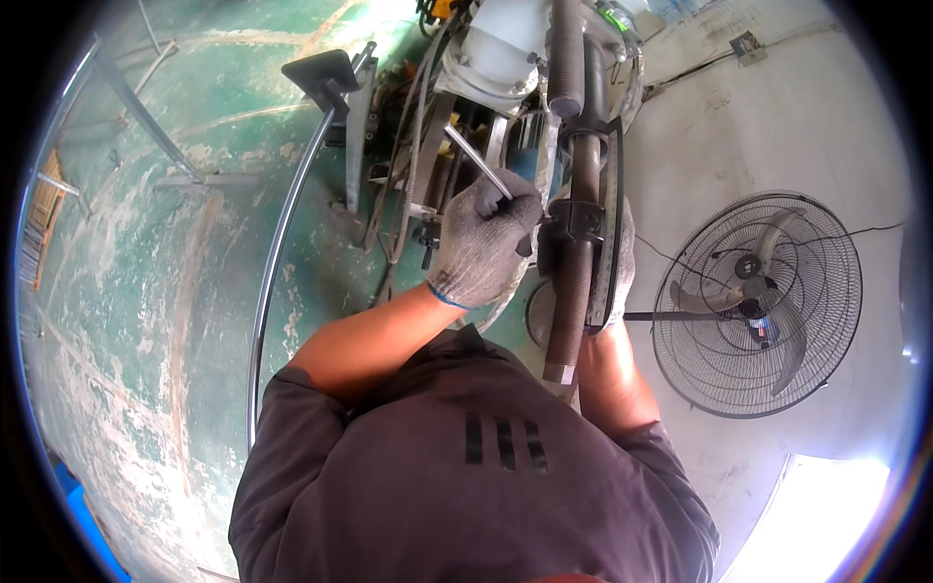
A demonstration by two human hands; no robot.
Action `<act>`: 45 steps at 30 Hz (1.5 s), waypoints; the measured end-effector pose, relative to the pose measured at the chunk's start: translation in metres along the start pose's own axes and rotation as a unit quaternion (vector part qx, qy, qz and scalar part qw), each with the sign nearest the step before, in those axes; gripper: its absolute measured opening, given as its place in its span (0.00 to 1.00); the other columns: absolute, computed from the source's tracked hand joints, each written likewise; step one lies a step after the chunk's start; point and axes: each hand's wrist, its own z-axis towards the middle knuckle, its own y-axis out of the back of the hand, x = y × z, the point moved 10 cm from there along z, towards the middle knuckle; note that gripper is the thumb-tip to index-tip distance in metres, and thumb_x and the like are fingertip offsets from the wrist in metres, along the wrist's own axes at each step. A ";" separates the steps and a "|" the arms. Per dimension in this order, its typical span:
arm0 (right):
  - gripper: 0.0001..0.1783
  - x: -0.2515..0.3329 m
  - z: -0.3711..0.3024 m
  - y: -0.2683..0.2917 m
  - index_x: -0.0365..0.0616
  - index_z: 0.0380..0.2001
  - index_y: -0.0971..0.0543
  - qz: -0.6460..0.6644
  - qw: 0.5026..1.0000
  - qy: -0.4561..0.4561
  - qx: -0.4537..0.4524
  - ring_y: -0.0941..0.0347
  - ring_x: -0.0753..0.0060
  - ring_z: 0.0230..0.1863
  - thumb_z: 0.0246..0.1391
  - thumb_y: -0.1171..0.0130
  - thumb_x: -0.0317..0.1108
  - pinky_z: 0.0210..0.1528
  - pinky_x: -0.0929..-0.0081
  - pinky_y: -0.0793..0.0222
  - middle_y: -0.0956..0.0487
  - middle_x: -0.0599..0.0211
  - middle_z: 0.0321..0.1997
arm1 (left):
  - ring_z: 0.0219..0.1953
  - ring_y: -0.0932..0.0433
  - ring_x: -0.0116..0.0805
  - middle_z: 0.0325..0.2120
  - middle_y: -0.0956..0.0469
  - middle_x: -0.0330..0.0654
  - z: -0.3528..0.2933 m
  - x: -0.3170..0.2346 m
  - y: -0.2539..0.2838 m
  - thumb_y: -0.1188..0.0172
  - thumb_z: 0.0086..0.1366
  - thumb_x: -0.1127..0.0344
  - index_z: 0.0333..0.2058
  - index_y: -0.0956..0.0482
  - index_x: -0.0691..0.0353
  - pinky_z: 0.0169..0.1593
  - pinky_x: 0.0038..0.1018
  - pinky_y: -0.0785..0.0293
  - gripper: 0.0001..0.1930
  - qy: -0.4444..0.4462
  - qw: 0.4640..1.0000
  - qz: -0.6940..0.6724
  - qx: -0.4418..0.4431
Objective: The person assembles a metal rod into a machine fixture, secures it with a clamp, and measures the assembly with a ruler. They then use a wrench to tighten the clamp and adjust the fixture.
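Observation:
My left hand (486, 243), in a grey knit glove, is closed around a thin shiny metal rod (476, 160) that sticks out above the fist. The fist sits close against a dark clamp collar (583, 222) on a long threaded shaft (569, 301); what the rod's lower end meets is hidden. On the other side of the shaft, my gloved right hand (626, 255) is beside a flat dark bar with scale marks (612, 209). The bar and shaft cover most of its fingers, so its grip does not show.
A second thick threaded rod (565, 58) and a white rounded housing (505, 49) belong to the machine ahead. Cables (403, 165) hang at its left. A bent metal tube (277, 243) with a dark plate (321, 78) stands left. A caged fan (758, 303) is at right.

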 end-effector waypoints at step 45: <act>0.29 -0.008 0.004 -0.019 0.49 0.47 0.23 0.172 0.971 -0.163 -0.027 0.20 0.60 0.26 0.77 0.48 0.65 0.17 0.74 0.28 0.21 0.62 0.32 | 0.31 0.35 0.34 0.23 0.40 0.33 -0.002 -0.060 0.011 0.37 0.79 0.58 0.30 0.28 0.52 0.48 0.39 0.31 0.15 -0.052 0.938 -0.333 -0.078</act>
